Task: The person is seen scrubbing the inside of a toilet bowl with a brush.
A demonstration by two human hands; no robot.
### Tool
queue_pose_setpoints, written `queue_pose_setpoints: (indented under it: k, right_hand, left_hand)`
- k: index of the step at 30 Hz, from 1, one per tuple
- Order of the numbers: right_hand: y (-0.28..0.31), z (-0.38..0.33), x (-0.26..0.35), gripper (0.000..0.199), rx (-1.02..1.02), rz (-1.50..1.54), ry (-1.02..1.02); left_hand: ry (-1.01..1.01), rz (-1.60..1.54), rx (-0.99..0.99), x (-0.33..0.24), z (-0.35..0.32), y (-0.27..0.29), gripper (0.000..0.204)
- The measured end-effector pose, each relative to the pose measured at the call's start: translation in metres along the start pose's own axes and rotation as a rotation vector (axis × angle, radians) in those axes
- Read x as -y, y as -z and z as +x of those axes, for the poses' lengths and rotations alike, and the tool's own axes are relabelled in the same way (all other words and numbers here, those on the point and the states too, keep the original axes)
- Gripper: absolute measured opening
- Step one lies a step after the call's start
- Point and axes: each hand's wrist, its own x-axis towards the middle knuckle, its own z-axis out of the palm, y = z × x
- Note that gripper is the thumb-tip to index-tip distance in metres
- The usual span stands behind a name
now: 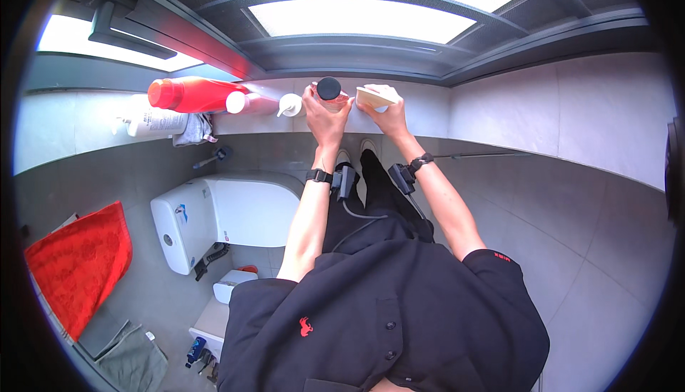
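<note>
At the window ledge my left hand (327, 122) is wrapped round a bottle with a round black cap (329, 88); its body looks clear or pinkish and is mostly covered by the fingers. Just to the right, my right hand (389, 115) grips a pale cream, flat block (374, 97), whose exact kind I cannot make out. The two hands are close together over the ledge. Left of the bottle stands a white pump dispenser (289, 105), close to my left hand. Beside that is a pink bottle with a white cap (237, 102).
A large red bottle (203, 95), a white pump bottle (153, 122) and a grey cloth (194, 129) crowd the ledge's left end. Below is a white toilet (255, 210). A red towel (82, 263) and a grey-green towel (132, 356) hang at lower left. Window frames (342, 53) rise behind the ledge.
</note>
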Motion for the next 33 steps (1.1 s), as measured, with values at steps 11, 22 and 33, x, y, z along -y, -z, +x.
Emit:
queue_pose_setpoints:
  k: [11,22,33]
  right_hand:
    - [0.027,-0.061,-0.024,0.072,0.058,-0.091,-0.25]
    - [0.051,-0.113,-0.028,0.033,0.566,0.028,-0.133]
    - [-0.034,-0.174,0.063,0.053,0.985,0.275,0.436]
  left_hand:
    - [-0.03,0.11,0.012,-0.004,-0.02,-0.002,0.112]
    - [0.13,0.141,-0.176,0.014,-0.141,0.031,0.068]
    - [0.553,0.439,-0.943,0.031,-0.42,0.169,0.048]
